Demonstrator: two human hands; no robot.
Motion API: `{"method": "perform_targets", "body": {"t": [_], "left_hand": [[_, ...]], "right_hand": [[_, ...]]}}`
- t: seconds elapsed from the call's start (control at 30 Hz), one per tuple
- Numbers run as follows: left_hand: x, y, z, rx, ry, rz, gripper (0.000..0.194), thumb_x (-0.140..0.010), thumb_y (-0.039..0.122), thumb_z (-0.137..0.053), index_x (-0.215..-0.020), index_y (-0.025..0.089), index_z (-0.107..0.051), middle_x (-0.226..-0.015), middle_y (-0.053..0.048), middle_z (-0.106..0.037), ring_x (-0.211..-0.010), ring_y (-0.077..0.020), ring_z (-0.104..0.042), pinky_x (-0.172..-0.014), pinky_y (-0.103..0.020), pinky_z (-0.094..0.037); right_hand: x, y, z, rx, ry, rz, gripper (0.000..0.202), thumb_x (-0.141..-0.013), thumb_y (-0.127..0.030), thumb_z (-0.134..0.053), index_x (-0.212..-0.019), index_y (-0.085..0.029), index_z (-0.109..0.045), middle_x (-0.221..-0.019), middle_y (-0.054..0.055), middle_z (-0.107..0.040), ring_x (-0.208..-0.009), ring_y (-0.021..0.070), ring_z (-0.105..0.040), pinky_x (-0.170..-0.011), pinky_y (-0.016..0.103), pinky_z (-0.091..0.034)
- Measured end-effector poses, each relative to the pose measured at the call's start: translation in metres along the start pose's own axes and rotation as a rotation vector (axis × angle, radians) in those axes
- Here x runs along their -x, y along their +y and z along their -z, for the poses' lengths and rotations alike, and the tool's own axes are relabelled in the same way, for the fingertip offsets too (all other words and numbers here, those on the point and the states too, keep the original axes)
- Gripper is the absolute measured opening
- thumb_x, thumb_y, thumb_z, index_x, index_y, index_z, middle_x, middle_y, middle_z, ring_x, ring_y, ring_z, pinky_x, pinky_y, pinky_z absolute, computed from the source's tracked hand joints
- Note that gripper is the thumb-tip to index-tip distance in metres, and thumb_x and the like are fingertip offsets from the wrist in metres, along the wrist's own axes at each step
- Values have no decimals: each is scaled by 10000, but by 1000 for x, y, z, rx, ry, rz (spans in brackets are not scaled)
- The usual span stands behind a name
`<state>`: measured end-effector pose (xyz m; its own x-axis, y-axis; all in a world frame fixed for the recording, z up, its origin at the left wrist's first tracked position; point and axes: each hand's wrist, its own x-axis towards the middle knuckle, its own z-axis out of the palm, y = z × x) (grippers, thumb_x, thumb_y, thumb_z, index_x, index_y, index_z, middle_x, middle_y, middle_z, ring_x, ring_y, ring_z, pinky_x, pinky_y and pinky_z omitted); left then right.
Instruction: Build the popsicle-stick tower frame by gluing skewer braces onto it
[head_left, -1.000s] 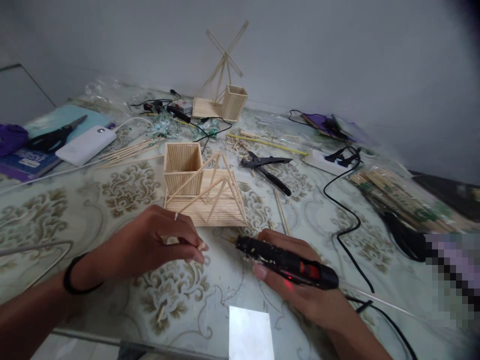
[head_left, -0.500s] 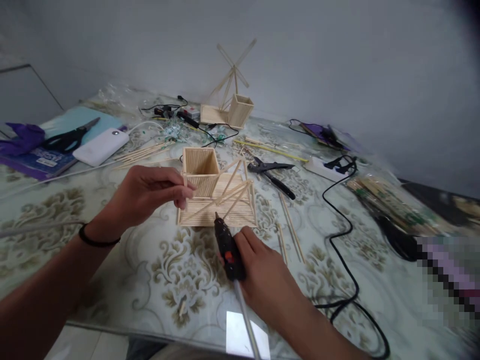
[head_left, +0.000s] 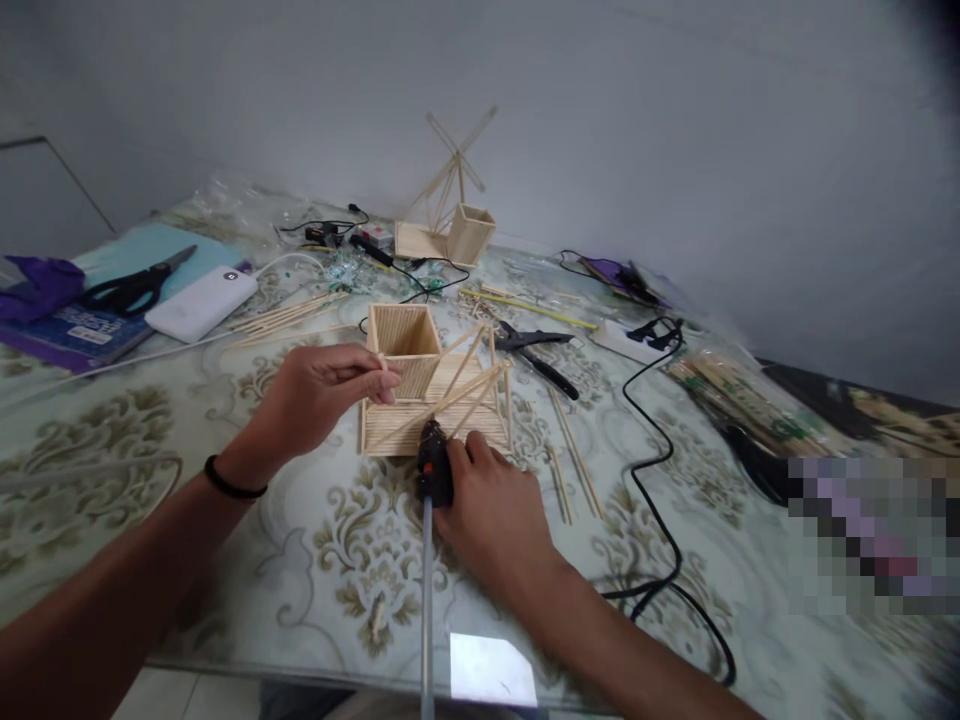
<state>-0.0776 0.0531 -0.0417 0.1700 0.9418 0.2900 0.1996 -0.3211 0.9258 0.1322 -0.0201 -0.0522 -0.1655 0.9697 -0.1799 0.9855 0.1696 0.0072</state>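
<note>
Stick model (head_left: 442,385) just beyond fingers of left hand (head_left: 326,390), right hand (head_left: 495,505)

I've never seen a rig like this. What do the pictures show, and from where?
There is no machine: a person works with bare hands, and every picture comes from one head-worn camera looking forward and down. The right hand holds a black glue gun, its nozzle near a stick model. The left pinches a small pale piece by the model's open box. On the patterned table are also pliers, scissors and loose sticks; a windmill-like model stands behind.
</note>
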Motion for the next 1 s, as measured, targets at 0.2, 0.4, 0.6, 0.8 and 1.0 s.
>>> {"method": "perform_targets", "body": {"t": [0.2, 0.4, 0.6, 0.8, 1.0], "left_hand": [[0, -1, 0, -25, -24, -18, 281, -901, 411, -802, -710, 205, -810, -800, -54, -837, -988, -250, -836, -825, -284, -663], [1, -2, 0, -57, 8, -16, 223, -878, 338, -770, -687, 238, -828, -797, -31, -848, -998, -242, -844, -819, -262, -649], [0, -2, 0, -68, 9, -20, 218, -870, 351, -778, -685, 249, -831, -791, -32, -848, -946, -242, -844, -782, -266, -643], [0, -3, 0, -67, 10, -30, 216, -880, 335, -772, -692, 247, -834, -781, -34, -847, -981, -240, -847, -827, -265, -643], [0, 2, -3, -70, 17, -10, 204, -851, 323, -768, -672, 247, -831, -770, -32, -841, -948, -237, -844, -792, -260, -649]], "right_hand": [[-2, -5, 6, -5, -14, -22, 242, -958, -230, -657, -1184, -143, -666, -1180, 172, -728, -1053, 346, -782, -724, 394, -576], [-4, -7, 5, 9, -52, -38, 207, -993, -201, -619, -1185, -140, -667, -1169, 165, -730, -1053, 336, -793, -767, 409, -615], [-3, -6, 5, 13, -67, -50, 218, -986, -182, -621, -1193, -136, -670, -1176, 162, -731, -1067, 340, -797, -798, 427, -636], [-1, -6, 3, 10, -45, -41, 219, -966, -154, -594, -1165, -125, -680, -1150, 169, -734, -1028, 341, -803, -780, 432, -638], [-2, -8, 2, 13, -43, -55, 217, -964, -135, -569, -1146, -122, -686, -1125, 172, -737, -1008, 338, -808, -780, 429, -634]]}}
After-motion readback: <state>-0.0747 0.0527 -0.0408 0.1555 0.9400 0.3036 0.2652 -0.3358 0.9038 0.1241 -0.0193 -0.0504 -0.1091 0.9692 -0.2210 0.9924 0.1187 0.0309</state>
